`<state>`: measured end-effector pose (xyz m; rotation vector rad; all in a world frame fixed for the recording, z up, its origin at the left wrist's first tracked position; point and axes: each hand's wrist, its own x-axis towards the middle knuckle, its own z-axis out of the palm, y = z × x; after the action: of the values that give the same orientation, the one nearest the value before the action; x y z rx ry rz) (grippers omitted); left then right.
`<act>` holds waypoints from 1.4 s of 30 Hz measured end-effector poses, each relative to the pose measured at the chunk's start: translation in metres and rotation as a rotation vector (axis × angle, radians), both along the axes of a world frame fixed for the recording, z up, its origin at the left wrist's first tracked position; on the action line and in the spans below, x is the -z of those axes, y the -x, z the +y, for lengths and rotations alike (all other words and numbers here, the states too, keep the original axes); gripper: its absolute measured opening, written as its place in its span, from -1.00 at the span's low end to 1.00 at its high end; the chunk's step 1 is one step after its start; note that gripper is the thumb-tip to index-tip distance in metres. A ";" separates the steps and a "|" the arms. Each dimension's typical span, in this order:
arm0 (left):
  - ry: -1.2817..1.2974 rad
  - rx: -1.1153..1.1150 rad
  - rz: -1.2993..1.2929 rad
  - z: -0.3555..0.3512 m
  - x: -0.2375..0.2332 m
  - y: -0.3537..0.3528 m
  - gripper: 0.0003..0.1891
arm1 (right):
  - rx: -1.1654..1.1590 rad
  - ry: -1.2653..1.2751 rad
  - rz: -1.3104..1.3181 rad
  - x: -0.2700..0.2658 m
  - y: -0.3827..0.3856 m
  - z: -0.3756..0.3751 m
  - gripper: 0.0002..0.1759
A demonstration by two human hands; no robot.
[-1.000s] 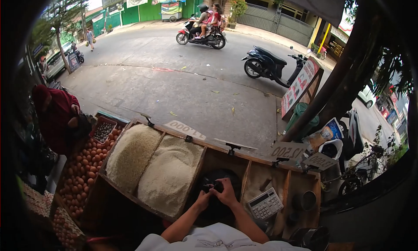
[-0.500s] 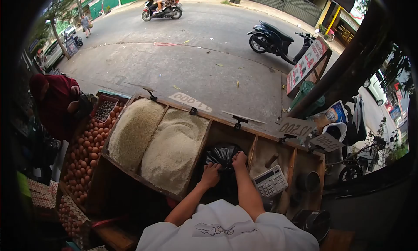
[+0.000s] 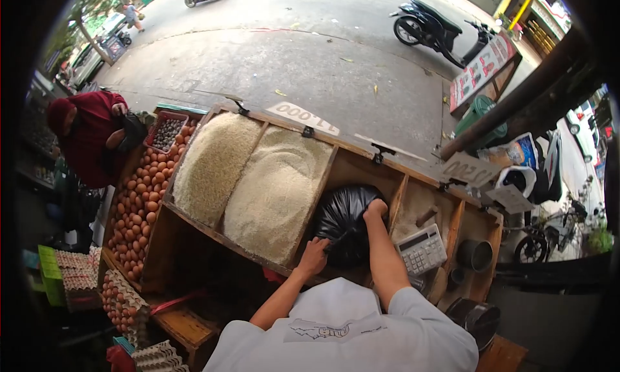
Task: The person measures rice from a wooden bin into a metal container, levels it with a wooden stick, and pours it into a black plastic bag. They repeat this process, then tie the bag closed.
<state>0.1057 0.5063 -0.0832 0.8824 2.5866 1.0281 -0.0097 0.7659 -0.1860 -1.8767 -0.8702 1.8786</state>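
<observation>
The person is leaning over a wooden bin [image 3: 194, 225] split into compartments, and both hands are working on a black plastic bag [image 3: 345, 218] that is sitting full and rounded in the third compartment from the left. The left hand [image 3: 314, 256] is closing on a fold of plastic at the bag's near lower edge, fingers pinched tight around it. The right hand [image 3: 376, 209] is pressing on the bag's upper right side with its fingers curled down into the plastic, gripping it there. Two heaps of rice are filling the compartments to the left, a yellowish one [image 3: 210, 165] and a whiter one [image 3: 279, 190] just beside the bag. A calculator [image 3: 421, 249] is lying in the compartment to the right of the bag, close to the right forearm, with a metal cup [image 3: 476, 254] sitting further right. Brown eggs [image 3: 139, 204] are lying piled along the bin's left side, where another person in dark red [image 3: 87, 139] is bending over them
</observation>
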 end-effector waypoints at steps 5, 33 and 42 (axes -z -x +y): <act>0.019 0.079 0.008 0.001 0.000 -0.002 -0.57 | -0.242 -0.186 -0.008 0.012 -0.005 0.004 -0.57; -0.277 0.198 -0.009 0.107 -0.011 0.076 -0.84 | -1.527 -1.055 -0.128 -0.229 -0.089 -0.060 -0.33; -0.377 0.252 -0.249 0.107 -0.006 0.084 -0.80 | -1.375 -1.222 0.084 -0.209 -0.112 -0.055 -0.70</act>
<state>0.0213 0.6133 -0.0777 1.0534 2.0516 1.4667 0.1023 0.7114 0.0234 -0.3089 -2.7733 1.0987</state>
